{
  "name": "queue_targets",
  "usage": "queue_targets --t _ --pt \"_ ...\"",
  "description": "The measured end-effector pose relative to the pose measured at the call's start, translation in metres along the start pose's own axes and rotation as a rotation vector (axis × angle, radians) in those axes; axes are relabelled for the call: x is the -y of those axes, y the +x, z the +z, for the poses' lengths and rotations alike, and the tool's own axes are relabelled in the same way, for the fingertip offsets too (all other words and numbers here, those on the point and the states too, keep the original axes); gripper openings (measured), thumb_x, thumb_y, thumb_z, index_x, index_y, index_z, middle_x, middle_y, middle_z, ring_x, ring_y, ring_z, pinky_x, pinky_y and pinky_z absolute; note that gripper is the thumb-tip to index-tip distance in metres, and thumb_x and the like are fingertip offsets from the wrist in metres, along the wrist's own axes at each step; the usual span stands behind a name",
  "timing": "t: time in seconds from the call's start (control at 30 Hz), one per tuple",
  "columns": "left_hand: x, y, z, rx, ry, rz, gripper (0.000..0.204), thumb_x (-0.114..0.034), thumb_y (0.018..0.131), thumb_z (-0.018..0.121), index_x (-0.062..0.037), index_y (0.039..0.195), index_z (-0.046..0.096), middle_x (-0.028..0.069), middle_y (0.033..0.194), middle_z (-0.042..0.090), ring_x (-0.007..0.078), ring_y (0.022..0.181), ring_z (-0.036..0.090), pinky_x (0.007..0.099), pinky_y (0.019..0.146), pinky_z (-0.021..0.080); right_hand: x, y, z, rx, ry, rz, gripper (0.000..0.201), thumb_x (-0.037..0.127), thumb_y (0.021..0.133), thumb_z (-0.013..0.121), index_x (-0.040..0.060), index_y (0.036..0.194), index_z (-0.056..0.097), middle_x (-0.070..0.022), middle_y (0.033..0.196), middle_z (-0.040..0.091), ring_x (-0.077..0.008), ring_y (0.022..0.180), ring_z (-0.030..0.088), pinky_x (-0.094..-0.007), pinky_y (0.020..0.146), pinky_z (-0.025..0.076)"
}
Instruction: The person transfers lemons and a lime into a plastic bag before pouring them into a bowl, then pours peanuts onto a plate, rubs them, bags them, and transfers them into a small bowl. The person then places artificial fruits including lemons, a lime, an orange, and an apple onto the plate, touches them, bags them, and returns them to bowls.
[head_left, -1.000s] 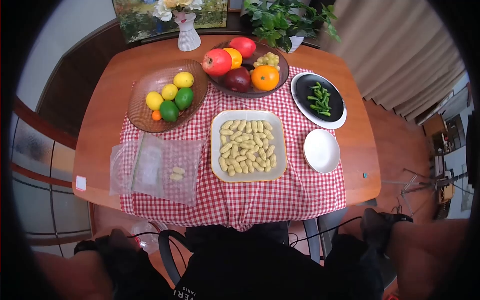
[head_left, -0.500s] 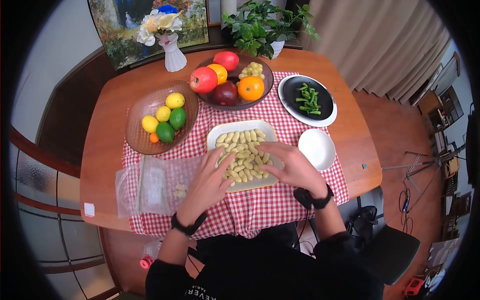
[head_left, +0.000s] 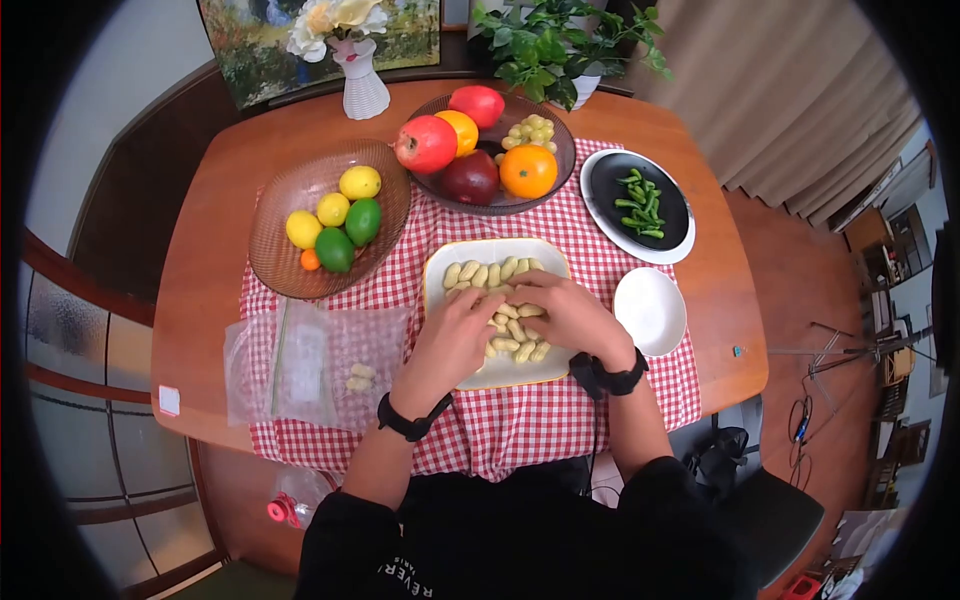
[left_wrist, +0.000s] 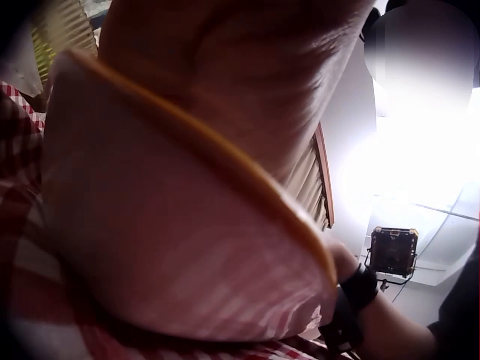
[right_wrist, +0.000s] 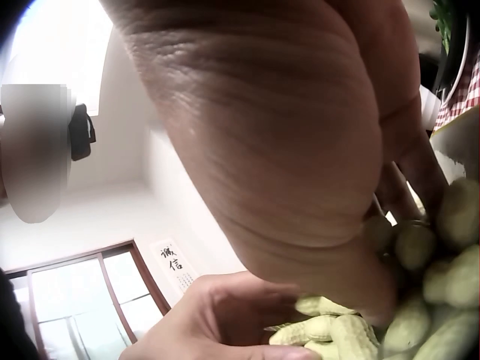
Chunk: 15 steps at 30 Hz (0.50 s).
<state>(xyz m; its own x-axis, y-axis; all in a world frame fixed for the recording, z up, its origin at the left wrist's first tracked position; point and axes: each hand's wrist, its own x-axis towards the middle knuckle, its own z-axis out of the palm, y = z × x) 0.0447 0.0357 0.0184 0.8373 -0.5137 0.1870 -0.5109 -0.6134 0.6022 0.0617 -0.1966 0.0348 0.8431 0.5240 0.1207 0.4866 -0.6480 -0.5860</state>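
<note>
A white baking dish [head_left: 555,260] with a yellow rim holds several unshelled peanuts [head_left: 522,350]. My left hand [head_left: 452,335] reaches over its near-left side, fingers bent down among the peanuts. From the right comes my right hand [head_left: 572,312], its fingertips close to those of the left. In the right wrist view, peanuts [right_wrist: 356,337] lie between the left hand's thumb and fingers, and the right hand [right_wrist: 277,135] curls its fingers and thumb round more of them. The dish wall [left_wrist: 172,225] fills much of the left wrist view. Some fingertips are hidden.
Left of the dish lies a clear zip bag [head_left: 310,370] with peanuts in it. Behind stand a brown bowl [head_left: 275,250] of lemons and limes and a fruit bowl [head_left: 560,120]. To the right are a white bowl [head_left: 650,312] and a black plate [head_left: 610,180] with green peppers.
Both hands have come up from beside the body, over the dish, and down into the peanuts. Their fingers, spread half a second ago, are now bent and closer together.
</note>
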Motion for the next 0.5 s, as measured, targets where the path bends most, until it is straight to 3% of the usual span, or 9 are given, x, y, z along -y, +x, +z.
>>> queue_targets --t 0.07,0.2,0.27,0.37,0.5 --pt "0.003 -0.001 -0.002 -0.01 -0.126 -0.036 0.041 -0.006 0.087 0.077 -0.0035 0.127 0.072 0.0164 0.127 0.066 0.038 0.118 0.064 0.0434 0.099 0.054 0.003 -0.001 -0.003 -0.022 0.01 0.0 0.036 0.005 0.083 0.077 0.0043 0.119 0.077 -0.0152 0.127 0.072 -0.0373 0.109 0.072 -0.0442 0.095 0.059" --pt "0.007 -0.002 -0.005 -0.052 -0.133 -0.075 0.041 -0.008 0.084 0.08 -0.0057 0.125 0.074 0.0153 0.129 0.066 0.0368 0.121 0.063 0.044 0.101 0.053 0.005 -0.003 -0.004 -0.108 0.007 0.002 0.032 0.011 0.087 0.078 0.0035 0.117 0.077 -0.0151 0.12 0.075 -0.0359 0.104 0.074 -0.0435 0.091 0.061" --pt "0.001 -0.002 -0.011 -0.124 -0.044 0.033 0.045 -0.013 0.083 0.083 -0.0053 0.126 0.074 0.0143 0.134 0.065 0.0357 0.127 0.06 0.0452 0.105 0.052 0.006 -0.006 -0.006 -0.129 -0.003 0.019 0.032 0.014 0.087 0.079 0.0033 0.117 0.078 -0.015 0.12 0.075 -0.0353 0.104 0.074 -0.0434 0.091 0.061" --pt "-0.003 -0.003 -0.011 -0.074 -0.031 0.035 0.05 -0.016 0.081 0.086 -0.0055 0.128 0.073 0.0134 0.14 0.063 0.0352 0.133 0.057 0.0469 0.108 0.05 0.005 -0.007 -0.007 -0.168 -0.004 0.002 0.032 0.018 0.086 0.082 0.0034 0.115 0.078 -0.0151 0.119 0.076 -0.0352 0.104 0.074 -0.0436 0.091 0.061" --pt "-0.002 -0.001 -0.007 -0.021 0.027 0.055 0.052 -0.017 0.079 0.087 -0.0054 0.128 0.073 0.0137 0.144 0.061 0.0356 0.135 0.055 0.0465 0.11 0.049 0.003 -0.003 -0.008 -0.084 -0.014 -0.021 0.042 0.021 0.081 0.086 0.0043 0.118 0.076 -0.0152 0.125 0.073 -0.0359 0.111 0.072 -0.0442 0.094 0.06"
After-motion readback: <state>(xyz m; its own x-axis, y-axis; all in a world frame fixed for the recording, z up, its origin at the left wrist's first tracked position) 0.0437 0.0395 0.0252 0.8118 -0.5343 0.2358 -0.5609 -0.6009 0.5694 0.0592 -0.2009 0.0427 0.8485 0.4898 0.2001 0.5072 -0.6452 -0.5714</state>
